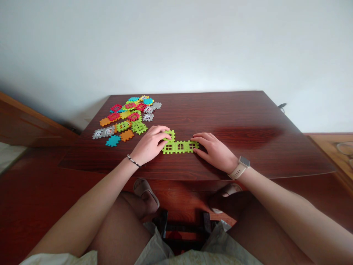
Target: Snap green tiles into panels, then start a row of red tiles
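Several lime-green plastic interlocking tiles with window cut-outs, joined in a flat strip [180, 147], lie on the dark wood-grain table [234, 114]. A green square frame tile [170, 135] rises from the strip's left end. My left hand [149, 145] grips that frame tile with its fingertips. My right hand [212, 151] holds the strip's right end between thumb and fingers. To the left of my left hand lies a loose pile of red, orange, green, teal, yellow and grey tiles [127, 117].
The table's far edge meets a white wall [176, 44]. A black cable [281, 106] shows past its right edge. Eyeglasses [344, 148] lie on a lighter wooden surface [328, 151] at the right. My sandaled feet [146, 197] and a dark stool frame [184, 232] are below.
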`<action>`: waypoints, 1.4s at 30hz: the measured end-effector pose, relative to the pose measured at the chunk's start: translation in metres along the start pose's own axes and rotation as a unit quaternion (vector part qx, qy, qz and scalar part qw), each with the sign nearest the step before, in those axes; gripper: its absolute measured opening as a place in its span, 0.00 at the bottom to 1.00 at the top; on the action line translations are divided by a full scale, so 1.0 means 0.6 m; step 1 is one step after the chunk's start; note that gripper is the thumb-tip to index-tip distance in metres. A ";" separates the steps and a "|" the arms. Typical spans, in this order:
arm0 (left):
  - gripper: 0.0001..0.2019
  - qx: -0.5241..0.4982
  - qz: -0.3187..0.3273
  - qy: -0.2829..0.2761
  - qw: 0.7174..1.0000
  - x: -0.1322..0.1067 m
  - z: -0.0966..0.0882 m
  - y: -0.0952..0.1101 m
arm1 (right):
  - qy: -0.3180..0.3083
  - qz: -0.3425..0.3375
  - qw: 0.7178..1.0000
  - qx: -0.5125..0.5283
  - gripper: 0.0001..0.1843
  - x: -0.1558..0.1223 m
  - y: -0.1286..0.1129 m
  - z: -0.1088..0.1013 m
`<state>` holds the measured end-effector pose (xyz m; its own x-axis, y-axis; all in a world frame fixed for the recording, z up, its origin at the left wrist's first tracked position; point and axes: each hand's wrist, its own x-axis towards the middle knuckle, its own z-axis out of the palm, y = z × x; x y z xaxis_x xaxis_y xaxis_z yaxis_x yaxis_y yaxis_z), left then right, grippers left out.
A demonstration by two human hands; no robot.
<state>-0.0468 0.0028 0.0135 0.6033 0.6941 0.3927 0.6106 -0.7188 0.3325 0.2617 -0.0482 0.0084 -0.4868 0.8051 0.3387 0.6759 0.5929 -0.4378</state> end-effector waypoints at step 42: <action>0.14 0.006 0.008 0.005 1.000 0.001 -0.002 -0.003 | 0.001 -0.001 1.000 -0.001 0.17 0.000 0.001 0.001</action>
<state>-0.0479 0.0044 0.0142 0.6077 0.6822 0.4065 0.6075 -0.7291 0.3152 0.2618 -0.0479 0.0073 -0.4861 0.8044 0.3415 0.6769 0.5938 -0.4350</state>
